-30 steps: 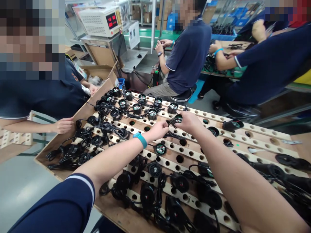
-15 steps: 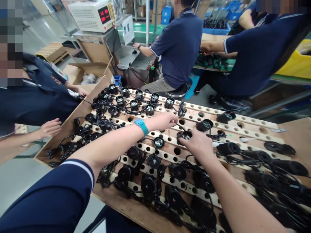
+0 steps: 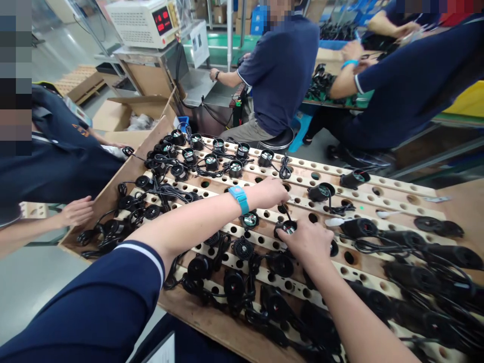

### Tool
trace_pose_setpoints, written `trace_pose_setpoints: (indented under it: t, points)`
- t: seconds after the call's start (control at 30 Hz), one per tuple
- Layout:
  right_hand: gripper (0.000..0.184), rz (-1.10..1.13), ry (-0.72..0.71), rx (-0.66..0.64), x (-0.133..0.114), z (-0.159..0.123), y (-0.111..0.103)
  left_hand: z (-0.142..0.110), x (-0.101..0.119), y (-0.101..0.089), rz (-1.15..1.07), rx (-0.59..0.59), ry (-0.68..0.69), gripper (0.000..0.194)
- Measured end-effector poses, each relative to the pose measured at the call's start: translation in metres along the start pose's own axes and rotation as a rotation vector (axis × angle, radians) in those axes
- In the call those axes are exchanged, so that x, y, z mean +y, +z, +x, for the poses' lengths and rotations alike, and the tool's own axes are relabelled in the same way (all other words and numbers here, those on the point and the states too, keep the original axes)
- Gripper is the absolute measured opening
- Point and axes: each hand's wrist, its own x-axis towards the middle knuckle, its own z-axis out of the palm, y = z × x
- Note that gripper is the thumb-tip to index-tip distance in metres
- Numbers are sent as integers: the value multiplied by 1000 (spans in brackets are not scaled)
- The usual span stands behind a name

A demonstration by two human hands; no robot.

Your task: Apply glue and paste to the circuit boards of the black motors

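Note:
My left hand (image 3: 273,192), with a blue band at the wrist, is closed in a pinch at the upper end of a thin black cable (image 3: 286,209). That cable runs down to a round black housing (image 3: 280,230) with a green circuit board inside. Around the housing's right side, the fingers of my right hand (image 3: 308,238) are closed; they partly cover it. The housing sits at a wooden strip with round holes. Just left of it, a similar open housing (image 3: 249,220) shows its board, partly behind my left wrist.
A large wooden tray (image 3: 212,322) with holed strips carries several black housings and coiled cables (image 3: 285,166). At the left edge stands a co-worker, a hand (image 3: 77,212) by the tray wall. Two seated co-workers (image 3: 282,75) are beyond. A meter with red digits (image 3: 139,22) stands behind.
My left hand has shifted a little right, and the cable under it now stands steeper. My right hand stays at the housing. The co-worker at far right has raised a hand.

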Motion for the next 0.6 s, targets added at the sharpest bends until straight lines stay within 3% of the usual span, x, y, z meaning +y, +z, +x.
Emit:
trace_pose_setpoints:
  t: [0.23,0.4,0.6]
  points:
    - [53,-40,61,-45,-1,-1,7,4,13,-5,46,-38,18,23]
    - [56,-78,30,32,-5,-8,15,3,12,-1,43,-58,35,22]
    - [60,-93,52,112,-7,-12,22,6,11,13,81,57,61,26]
